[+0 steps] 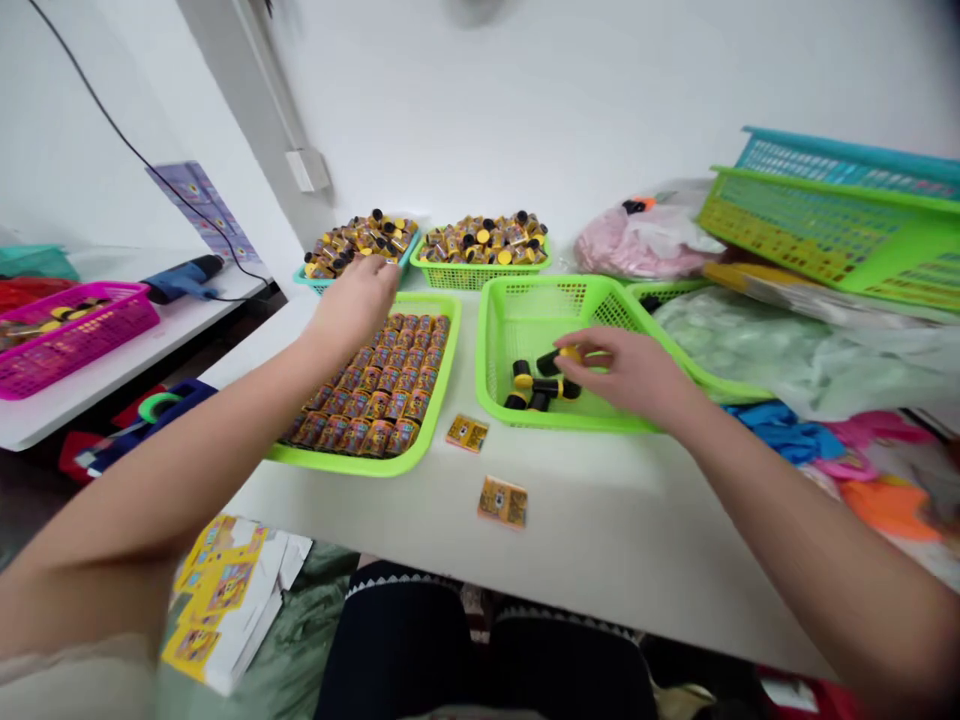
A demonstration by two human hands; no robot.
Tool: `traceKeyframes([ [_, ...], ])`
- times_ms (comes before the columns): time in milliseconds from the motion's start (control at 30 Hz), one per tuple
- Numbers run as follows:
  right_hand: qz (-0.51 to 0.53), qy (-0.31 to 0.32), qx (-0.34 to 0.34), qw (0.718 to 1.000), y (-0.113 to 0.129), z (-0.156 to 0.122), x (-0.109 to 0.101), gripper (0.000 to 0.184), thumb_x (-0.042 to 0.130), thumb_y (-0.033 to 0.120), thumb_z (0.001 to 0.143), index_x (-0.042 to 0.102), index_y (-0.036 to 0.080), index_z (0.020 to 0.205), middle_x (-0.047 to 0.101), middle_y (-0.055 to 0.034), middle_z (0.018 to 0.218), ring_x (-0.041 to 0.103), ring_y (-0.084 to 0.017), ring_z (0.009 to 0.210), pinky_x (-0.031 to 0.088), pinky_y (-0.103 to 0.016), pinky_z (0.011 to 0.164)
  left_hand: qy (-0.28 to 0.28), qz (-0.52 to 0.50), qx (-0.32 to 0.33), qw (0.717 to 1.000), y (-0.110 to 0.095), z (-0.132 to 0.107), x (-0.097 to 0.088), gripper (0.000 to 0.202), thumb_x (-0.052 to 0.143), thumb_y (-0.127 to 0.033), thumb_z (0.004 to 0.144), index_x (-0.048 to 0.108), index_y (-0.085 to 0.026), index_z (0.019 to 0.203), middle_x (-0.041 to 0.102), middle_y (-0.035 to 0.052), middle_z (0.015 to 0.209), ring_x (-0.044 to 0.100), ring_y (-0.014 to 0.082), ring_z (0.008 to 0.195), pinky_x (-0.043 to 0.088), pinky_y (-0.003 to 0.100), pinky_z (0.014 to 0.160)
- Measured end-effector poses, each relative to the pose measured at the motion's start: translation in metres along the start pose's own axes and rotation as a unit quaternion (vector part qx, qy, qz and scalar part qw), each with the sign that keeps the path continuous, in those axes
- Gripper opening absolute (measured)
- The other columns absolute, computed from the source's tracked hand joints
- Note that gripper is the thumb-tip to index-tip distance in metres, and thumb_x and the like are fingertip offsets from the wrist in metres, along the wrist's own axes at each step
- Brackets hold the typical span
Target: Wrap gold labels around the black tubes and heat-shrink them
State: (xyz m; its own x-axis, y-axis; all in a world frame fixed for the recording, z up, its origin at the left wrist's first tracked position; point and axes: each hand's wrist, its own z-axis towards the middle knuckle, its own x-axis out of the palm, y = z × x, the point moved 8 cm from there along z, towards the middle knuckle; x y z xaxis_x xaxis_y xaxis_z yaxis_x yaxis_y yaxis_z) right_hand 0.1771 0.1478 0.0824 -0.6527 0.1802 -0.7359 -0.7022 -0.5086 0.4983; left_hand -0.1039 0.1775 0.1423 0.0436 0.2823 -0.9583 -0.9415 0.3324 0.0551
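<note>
My right hand (626,370) reaches into the green basket (491,345). Its thumb and fingers pinch a small black canister with a yellow cap (551,361). Several more black canisters (523,373) lie loose on the basket floor. My left hand (361,298) hovers over the far part of another green basket (431,440), its fingers curled together; whatever they may hold is hidden. Rows of canisters in colourful labels (390,378) stand upright in that basket. Two yellow printed label stacks (467,433) lie flat on the white table (600,520) in front.
Behind stand a teal basket (313,285) and a green basket (480,277), heaped with labelled canisters. Plastic bags (645,240) and tilted stacked baskets (825,235) crowd the right. A magenta basket (82,335) and a heat gun (184,278) occupy the left table.
</note>
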Motion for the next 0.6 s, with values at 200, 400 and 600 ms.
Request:
traceKeyframes([
  [200, 0.054, -0.158, -0.13, 0.977, 0.018, -0.059, -0.037, 0.026, 0.074, 0.028, 0.082, 0.067, 0.025, 0.107, 0.07, -0.0072, 0.107, 0.07, -0.021, 0.096, 0.062, -0.037, 0.082, -0.007, -0.075, 0.394, 0.916, -0.179, -0.178, 0.047, 0.042, 0.043, -0.029, 0.099, 0.051, -0.017, 0.139, 0.061, 0.0128, 0.137, 0.056, 0.0246, 0.129, 0.047, 0.038, 0.106],
  [400, -0.054, -0.16, -0.269, 0.948, 0.045, -0.082, -0.032, 0.029, 0.071, 0.02, 0.084, 0.064, 0.028, 0.111, 0.071, -0.0054, 0.104, 0.071, -0.02, 0.093, 0.061, -0.036, 0.081, -0.012, 0.053, 0.298, 0.953, -0.197, -0.237, 0.11, 0.052, 0.045, -0.035, 0.1, 0.05, -0.003, 0.14, 0.055, 0.0217, 0.141, 0.055, 0.0321, 0.13, 0.048, 0.043, 0.107],
  [600, -0.074, -0.173, -0.298, 0.936, 0.043, -0.082, -0.038, 0.035, 0.07, 0.016, 0.084, 0.06, 0.028, 0.116, 0.069, -0.0055, 0.103, 0.07, -0.019, 0.093, 0.062, -0.034, 0.079, -0.048, -0.001, 0.359, 0.932, -0.197, -0.25, 0.057, 0.039, 0.037, -0.009, 0.094, 0.066, -0.005, 0.12, 0.071, 0.0143, 0.121, 0.069, 0.024, 0.111, 0.057, 0.032, 0.093],
])
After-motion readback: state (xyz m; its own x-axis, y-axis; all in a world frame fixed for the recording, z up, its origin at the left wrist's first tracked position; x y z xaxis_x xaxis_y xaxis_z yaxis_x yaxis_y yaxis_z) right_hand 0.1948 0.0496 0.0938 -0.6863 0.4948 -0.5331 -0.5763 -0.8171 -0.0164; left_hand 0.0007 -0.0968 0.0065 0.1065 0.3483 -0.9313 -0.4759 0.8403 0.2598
